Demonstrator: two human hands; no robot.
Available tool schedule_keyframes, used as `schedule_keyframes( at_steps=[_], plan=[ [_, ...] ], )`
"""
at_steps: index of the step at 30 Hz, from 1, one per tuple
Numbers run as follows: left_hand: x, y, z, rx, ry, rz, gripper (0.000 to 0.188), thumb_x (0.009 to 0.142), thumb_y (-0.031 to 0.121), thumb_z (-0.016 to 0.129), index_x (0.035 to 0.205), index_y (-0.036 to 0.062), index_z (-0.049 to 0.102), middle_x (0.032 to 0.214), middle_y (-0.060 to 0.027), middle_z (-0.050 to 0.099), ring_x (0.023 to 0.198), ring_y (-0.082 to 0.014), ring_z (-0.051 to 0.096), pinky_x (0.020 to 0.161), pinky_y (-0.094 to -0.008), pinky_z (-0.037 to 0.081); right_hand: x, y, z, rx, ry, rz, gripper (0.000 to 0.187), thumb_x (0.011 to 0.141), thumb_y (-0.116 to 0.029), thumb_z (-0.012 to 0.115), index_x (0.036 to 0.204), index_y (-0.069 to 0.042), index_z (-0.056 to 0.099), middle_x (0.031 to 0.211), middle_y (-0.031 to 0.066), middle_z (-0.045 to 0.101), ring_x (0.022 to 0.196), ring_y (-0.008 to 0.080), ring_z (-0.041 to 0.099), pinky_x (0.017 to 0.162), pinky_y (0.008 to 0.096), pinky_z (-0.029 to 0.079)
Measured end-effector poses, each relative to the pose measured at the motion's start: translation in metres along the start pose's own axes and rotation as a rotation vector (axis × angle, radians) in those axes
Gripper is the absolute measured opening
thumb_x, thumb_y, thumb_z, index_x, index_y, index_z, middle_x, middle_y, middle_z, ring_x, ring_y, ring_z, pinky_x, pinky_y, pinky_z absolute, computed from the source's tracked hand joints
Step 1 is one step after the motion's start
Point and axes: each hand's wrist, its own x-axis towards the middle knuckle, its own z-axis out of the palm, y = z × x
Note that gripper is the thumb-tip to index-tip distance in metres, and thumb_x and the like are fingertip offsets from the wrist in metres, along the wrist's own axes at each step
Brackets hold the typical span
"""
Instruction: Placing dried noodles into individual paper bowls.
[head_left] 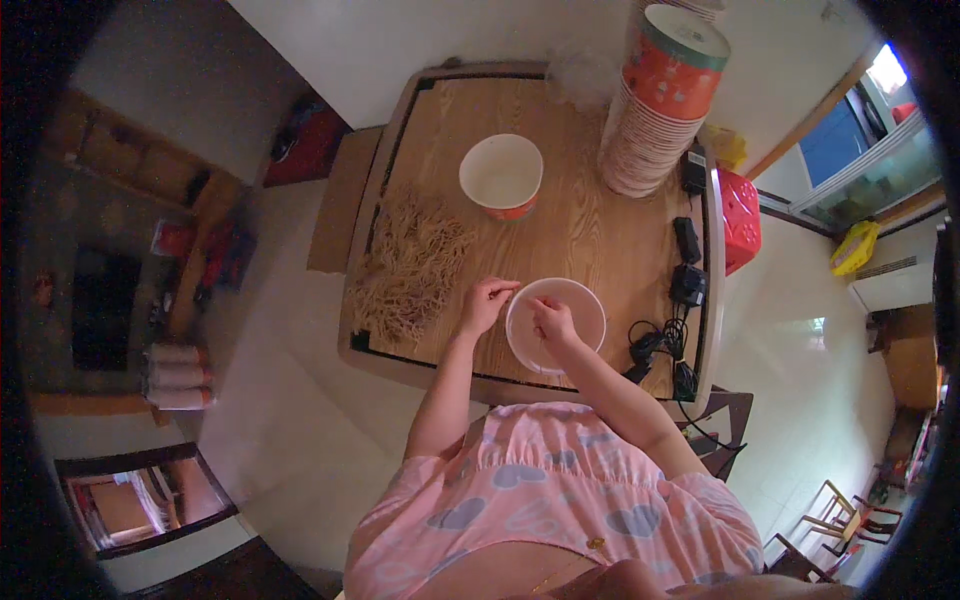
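Note:
A white paper bucket (pixel 585 352) stands near the table's front edge. My right hand (pixel 552 322) is over its opening, fingers curled together; whatever they hold is too small to make out. My left hand (pixel 487 305) is just left of the bucket's rim, its thumb and fingertips pinched together toward the right hand; anything between them cannot be made out. A loose pile of tan, tangled strands (pixel 412 265) lies on the table left of my hands. Farther back stands a second paper bucket (pixel 503 172), white inside with an orange-red outer wall.
A tall leaning stack of nested paper buckets (pixel 655 110) stands at the back right of the wooden table (pixel 570 240). Black power adapters (pixel 688 285) and coiled cables (pixel 660 345) lie along the right edge. Beyond that edge is a red plastic stool (pixel 738 220).

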Motion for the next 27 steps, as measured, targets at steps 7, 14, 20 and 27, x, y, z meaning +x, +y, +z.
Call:
schedule_keyframes(
  at_steps=[7,14,20,27],
  plan=[
    [0.000,0.003,-0.002,-0.011,-0.038,0.036,0.021,0.079,0.002,0.053,0.096,0.0042,0.064,0.092,-0.0080,0.063,0.088,-0.0178,0.058,0.079,-0.0283,0.044,-0.014,-0.017,0.015,0.002,0.060,0.047,0.011,0.081,-0.017,0.058,0.083,-0.006,0.055,0.054,-0.0029,0.040,0.041,0.0067,0.036,0.037,0.0210,0.027],
    [0.003,0.009,-0.003,0.020,-0.093,0.033,0.023,0.077,0.000,0.052,0.096,0.0063,0.064,0.090,-0.0073,0.063,0.086,-0.0182,0.058,0.079,-0.0291,0.044,-0.006,-0.013,0.011,-0.062,0.038,0.038,0.011,0.080,-0.018,0.059,0.081,-0.007,0.055,0.053,-0.0031,0.040,0.040,0.0067,0.036,0.036,0.0216,0.026],
    [0.001,0.004,-0.003,0.058,-0.102,0.038,0.024,0.075,0.000,0.053,0.095,0.0070,0.064,0.088,-0.0074,0.064,0.084,-0.0186,0.059,0.078,-0.0295,0.045,-0.008,-0.019,0.017,-0.059,0.009,0.001,0.013,0.079,-0.020,0.060,0.083,-0.007,0.057,0.053,-0.0029,0.040,0.040,0.0065,0.035,0.036,0.0219,0.027],
    [-0.007,0.023,-0.003,0.361,-0.118,0.108,0.018,0.075,0.007,0.056,0.091,0.0057,0.064,0.087,-0.0120,0.063,0.080,-0.0248,0.061,0.072,-0.0326,0.047,-0.002,-0.022,0.002,-0.216,-0.069,-0.057,0.013,0.081,-0.020,0.059,0.079,-0.007,0.059,0.054,-0.0029,0.043,0.042,0.0059,0.036,0.037,0.0219,0.027]
  ],
)
